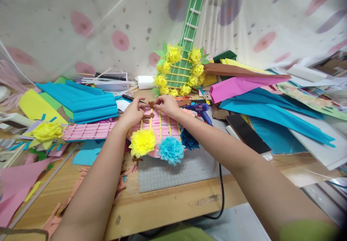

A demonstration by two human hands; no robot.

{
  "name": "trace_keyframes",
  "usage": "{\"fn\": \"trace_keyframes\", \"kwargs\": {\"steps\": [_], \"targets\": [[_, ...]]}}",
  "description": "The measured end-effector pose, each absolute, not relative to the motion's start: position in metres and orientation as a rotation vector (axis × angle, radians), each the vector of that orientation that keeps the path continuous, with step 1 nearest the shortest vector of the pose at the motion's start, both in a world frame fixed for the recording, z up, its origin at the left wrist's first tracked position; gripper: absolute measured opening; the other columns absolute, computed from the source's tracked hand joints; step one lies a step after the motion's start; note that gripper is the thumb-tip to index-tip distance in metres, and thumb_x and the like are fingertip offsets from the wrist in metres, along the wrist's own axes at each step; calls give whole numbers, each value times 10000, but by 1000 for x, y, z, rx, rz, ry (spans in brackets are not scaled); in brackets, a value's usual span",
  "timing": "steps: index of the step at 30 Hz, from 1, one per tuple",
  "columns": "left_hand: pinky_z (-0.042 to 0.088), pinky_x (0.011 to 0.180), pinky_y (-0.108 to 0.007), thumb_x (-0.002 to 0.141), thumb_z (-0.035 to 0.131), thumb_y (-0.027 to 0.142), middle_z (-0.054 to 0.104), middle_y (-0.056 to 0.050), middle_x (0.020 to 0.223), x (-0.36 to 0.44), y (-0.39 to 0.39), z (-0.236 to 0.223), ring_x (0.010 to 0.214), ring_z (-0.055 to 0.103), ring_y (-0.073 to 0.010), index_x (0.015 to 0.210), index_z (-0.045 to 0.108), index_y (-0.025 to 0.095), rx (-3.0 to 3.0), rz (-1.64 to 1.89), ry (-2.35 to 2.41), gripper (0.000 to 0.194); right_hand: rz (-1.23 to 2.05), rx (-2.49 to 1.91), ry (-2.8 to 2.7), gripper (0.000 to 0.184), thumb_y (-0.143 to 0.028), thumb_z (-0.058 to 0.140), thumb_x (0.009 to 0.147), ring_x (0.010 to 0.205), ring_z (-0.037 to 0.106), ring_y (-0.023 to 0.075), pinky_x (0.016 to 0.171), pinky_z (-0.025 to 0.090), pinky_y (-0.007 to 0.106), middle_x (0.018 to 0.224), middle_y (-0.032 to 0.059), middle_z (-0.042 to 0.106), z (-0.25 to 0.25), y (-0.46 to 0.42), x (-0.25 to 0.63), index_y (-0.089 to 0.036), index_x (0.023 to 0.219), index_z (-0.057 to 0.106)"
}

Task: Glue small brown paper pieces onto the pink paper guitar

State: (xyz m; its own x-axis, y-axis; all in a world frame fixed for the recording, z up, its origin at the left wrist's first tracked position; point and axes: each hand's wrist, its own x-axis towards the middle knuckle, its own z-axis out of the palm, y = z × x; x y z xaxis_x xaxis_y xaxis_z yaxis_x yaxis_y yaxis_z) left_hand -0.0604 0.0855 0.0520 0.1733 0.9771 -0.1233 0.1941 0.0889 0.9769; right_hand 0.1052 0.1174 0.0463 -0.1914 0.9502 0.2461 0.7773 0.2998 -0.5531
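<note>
A pink paper guitar (89, 131) lies across the table, its neck pointing left. Its body carries a yellow paper flower (143, 142), a light blue paper flower (171, 149) and a dark blue one (189, 139). At the body's far edge, my left hand (133, 111) and my right hand (166, 105) meet from either side around a small brown paper piece (151, 104). Fingers of both hands are closed at its edges. Just below it, another brown paper shape (148, 116) rests on the yellow strips.
A purple-blue glue gun (200, 110) lies right of the guitar, with a black phone (248, 134) beyond it. A green paper guitar (177, 76) with yellow flowers leans at the back. Blue crepe paper (86, 101) is piled left. A grey cutting mat (165, 177) lies in front.
</note>
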Motion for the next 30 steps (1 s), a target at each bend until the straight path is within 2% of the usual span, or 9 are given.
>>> {"fn": "trace_keyframes", "kwargs": {"steps": [16,22,26,30], "targets": [[627,598,-390,680,435,-41,573,-143,1324,-60,86,51,757,722,-198,1253,382,211,1339,891,1218,628,214,-1524,-2202,97,-246,620,792,970,535,232,835,374,336,906,54,677,43,117,103,-203,819,703],[626,664,-423,668,477,-34,661,-105,1103,-62,86,52,896,697,-225,1182,432,198,1371,927,1318,565,239,-1498,-2200,71,-229,631,767,942,536,219,817,361,328,913,36,675,47,114,103,-197,828,649],[616,686,-463,655,474,-28,664,-111,1071,-63,87,53,905,692,-237,1177,433,179,1427,928,1334,563,259,-1461,-2177,216,-180,644,717,924,542,221,792,365,321,907,25,679,51,110,107,-197,924,587],[615,688,-424,668,444,-40,671,-136,1113,-61,86,55,875,697,-223,1199,417,163,1472,866,1370,569,294,-1444,-2190,325,-98,588,706,922,570,228,805,370,334,843,21,698,53,102,111,-192,1012,530]]}}
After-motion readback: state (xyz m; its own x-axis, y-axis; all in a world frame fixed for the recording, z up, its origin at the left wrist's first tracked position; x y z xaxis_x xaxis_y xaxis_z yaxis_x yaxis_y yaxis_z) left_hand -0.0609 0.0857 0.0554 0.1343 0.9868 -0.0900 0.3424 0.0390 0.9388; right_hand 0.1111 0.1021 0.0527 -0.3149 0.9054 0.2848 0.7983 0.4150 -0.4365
